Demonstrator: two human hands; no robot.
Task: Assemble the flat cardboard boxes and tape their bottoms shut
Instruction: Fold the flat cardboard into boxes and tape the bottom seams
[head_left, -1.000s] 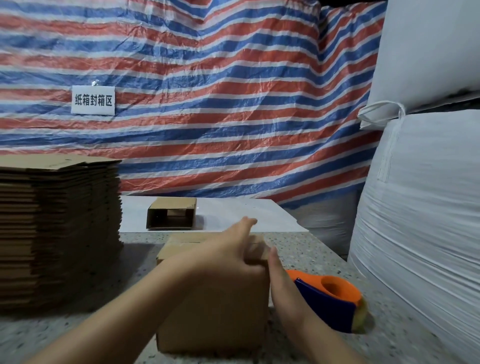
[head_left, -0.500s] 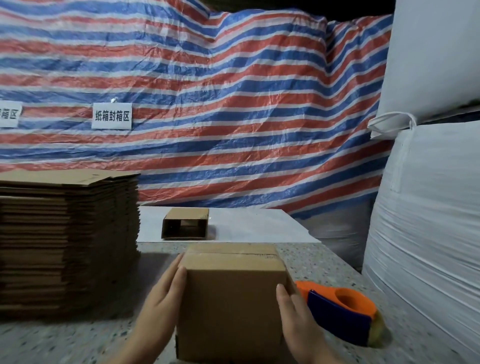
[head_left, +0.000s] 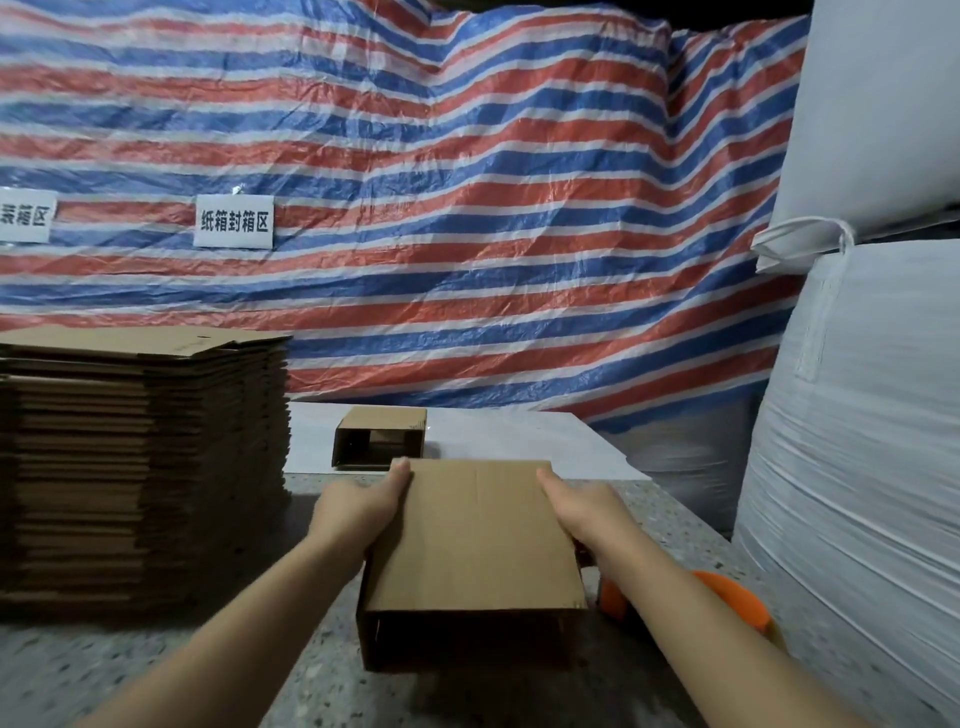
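An assembled cardboard box lies on its side on the speckled table, its open end facing me. My left hand presses flat against the box's left side near the far end, one straight digit along the top edge. My right hand presses the right side the same way. The box is held between the two hands; the fingers lower down are hidden by it. An orange tape dispenser sits on the table just right of the box, partly hidden behind my right forearm.
A tall stack of flat cardboard boxes stands at the left. Another assembled box lies on a white sheet behind. Large white sacks wall off the right. A striped tarp hangs behind.
The box was upright between my hands; now it is tipped onto its side with the open end toward me. Both hands slid to its far end. The view moved closer.
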